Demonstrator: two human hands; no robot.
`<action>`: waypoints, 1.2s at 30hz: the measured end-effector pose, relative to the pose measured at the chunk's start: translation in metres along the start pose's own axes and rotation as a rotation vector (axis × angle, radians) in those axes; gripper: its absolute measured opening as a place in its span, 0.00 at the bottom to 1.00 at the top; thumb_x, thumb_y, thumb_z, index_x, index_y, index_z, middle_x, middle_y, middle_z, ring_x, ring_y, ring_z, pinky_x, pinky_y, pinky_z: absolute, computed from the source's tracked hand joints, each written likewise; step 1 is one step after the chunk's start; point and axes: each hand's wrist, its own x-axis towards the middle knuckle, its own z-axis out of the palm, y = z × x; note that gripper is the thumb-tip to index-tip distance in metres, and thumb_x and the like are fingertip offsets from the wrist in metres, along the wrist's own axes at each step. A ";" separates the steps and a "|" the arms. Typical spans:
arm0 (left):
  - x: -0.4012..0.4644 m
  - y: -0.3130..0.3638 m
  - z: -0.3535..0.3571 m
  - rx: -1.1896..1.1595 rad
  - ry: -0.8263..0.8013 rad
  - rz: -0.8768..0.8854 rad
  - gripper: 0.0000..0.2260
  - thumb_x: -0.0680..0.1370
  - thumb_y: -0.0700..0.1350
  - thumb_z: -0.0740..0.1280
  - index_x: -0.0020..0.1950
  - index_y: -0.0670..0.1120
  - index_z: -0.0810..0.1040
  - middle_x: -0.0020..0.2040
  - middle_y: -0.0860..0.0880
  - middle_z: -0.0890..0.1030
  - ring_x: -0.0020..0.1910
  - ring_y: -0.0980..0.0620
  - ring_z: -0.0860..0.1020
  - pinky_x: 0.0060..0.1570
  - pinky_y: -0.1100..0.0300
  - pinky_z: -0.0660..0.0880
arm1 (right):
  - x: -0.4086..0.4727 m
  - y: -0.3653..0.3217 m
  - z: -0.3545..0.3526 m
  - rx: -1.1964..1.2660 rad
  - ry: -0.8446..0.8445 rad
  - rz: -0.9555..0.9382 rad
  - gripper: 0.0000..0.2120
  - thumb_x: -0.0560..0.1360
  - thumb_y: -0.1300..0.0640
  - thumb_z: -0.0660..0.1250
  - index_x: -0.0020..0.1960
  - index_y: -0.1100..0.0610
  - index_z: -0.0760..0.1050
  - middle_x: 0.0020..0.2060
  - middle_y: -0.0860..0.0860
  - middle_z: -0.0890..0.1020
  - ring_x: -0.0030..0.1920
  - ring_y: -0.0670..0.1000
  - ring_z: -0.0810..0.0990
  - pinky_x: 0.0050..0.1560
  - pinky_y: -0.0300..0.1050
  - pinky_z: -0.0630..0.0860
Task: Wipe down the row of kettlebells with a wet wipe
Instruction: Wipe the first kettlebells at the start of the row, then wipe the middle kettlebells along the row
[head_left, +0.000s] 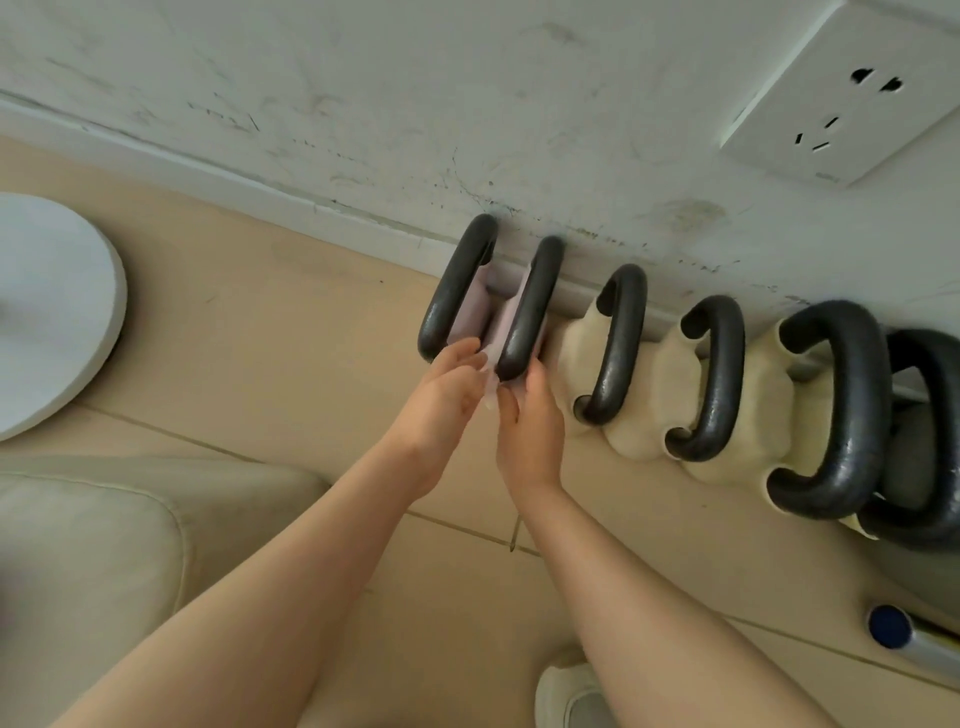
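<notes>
A row of kettlebells with dark handles stands along the wall's base. The two leftmost have pale pink bodies, the first (457, 291) and the second (530, 306). Further right come cream-bodied ones (618, 343), (714, 379) and larger ones (831, 410). Both my hands meet at the near end of the second pink kettlebell. A thin white wet wipe (490, 375) is pinched between my left hand (447, 400) and my right hand (527, 421), touching the near end of that handle. Most of the wipe is hidden by my fingers.
A white round base (57, 312) lies on the beige tiled floor at the left. A cream cushion (88, 561) fills the lower left. A wall socket (852, 93) sits upper right. A blue-capped metal tube (893, 629) lies at the lower right, and a shoe (566, 696) shows below.
</notes>
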 end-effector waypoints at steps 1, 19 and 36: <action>-0.003 0.001 0.002 0.033 -0.016 0.010 0.32 0.64 0.42 0.58 0.69 0.46 0.66 0.67 0.50 0.72 0.67 0.55 0.69 0.64 0.62 0.64 | 0.000 0.004 0.001 -0.067 0.023 -0.017 0.18 0.78 0.59 0.59 0.67 0.52 0.67 0.49 0.51 0.81 0.50 0.49 0.79 0.46 0.43 0.73; -0.001 0.020 0.083 0.641 0.012 0.158 0.14 0.77 0.50 0.64 0.59 0.46 0.77 0.49 0.49 0.81 0.49 0.51 0.78 0.55 0.55 0.74 | -0.060 0.031 -0.114 0.435 0.260 0.653 0.04 0.78 0.59 0.61 0.48 0.56 0.75 0.46 0.55 0.81 0.47 0.55 0.79 0.50 0.49 0.75; 0.007 0.024 0.076 0.637 -0.042 0.119 0.13 0.74 0.39 0.68 0.59 0.46 0.78 0.48 0.46 0.82 0.50 0.49 0.79 0.57 0.54 0.75 | -0.025 0.026 -0.097 0.435 0.044 0.174 0.06 0.76 0.63 0.62 0.48 0.60 0.78 0.39 0.63 0.79 0.37 0.52 0.73 0.43 0.42 0.70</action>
